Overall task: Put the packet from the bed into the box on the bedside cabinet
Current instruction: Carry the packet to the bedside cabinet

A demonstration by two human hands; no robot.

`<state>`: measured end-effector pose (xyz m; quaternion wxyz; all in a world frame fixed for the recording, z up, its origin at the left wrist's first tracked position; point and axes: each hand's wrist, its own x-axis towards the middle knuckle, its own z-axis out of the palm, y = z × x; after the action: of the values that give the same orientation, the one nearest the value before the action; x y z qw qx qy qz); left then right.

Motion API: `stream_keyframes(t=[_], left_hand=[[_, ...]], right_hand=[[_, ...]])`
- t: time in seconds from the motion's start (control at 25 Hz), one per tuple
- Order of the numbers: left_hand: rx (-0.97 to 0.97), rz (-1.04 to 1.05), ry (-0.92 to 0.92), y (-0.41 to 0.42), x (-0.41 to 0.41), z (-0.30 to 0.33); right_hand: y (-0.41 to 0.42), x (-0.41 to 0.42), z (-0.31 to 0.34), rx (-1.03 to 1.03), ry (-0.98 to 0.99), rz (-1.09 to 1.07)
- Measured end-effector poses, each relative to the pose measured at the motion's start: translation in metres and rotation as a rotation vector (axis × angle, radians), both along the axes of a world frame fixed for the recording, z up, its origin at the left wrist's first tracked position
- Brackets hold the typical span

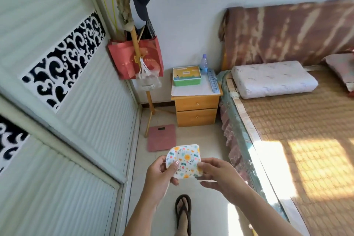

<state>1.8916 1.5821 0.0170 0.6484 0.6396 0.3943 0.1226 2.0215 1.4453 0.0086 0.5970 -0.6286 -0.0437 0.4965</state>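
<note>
A small white packet (185, 160) with a flower print is held in front of me over the floor. My left hand (160, 176) pinches its left edge and my right hand (218, 173) pinches its right edge. Far ahead, a green box (186, 75) with its lid closed stands on the wooden bedside cabinet (196, 108). The bed (297, 130), covered by a woven mat, runs along my right.
A water bottle (204, 63) and a blue pill strip (213, 81) share the cabinet top. A coat stand (132, 44) with a red bag (134, 59) stands left of the cabinet. A pink scale (161, 137) lies on the floor. Wardrobe doors (57, 82) line the left.
</note>
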Motion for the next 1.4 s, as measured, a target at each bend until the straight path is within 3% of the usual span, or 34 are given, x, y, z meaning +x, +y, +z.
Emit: stream_keyframes(t=[0.24,0.48,0.64,0.88,1.04,1.28,1.4], left_hand=[[-0.010,-0.036,0.037,0.155,0.132,-0.002],[-0.036,-0.138,0.084,0.234,0.255,-0.009],[-0.123,-0.057,0.099,0.276,0.331,-0.032],[-0.192,0.073,0.130,0.347,0.489,-0.058],[-0.214,0.087,0.164,0.389,0.578,-0.069],[-0.253,0.088,0.248,0.434,0.634,-0.111],[-0.280,0.042,0.345,0.456,0.651,-0.170]], right_hand=[[0.121,0.123,0.001,-0.049,0.016,-0.155],[0.193,0.233,-0.002,-0.093,-0.005,-0.251],[0.239,0.318,-0.020,-0.155,-0.012,-0.243],[0.315,0.504,-0.040,-0.321,-0.195,-0.070],[0.360,0.605,-0.043,-0.468,-0.486,0.196],[0.404,0.661,-0.070,-0.599,-0.611,0.462],[0.423,0.676,-0.109,-0.661,-0.610,0.539]])
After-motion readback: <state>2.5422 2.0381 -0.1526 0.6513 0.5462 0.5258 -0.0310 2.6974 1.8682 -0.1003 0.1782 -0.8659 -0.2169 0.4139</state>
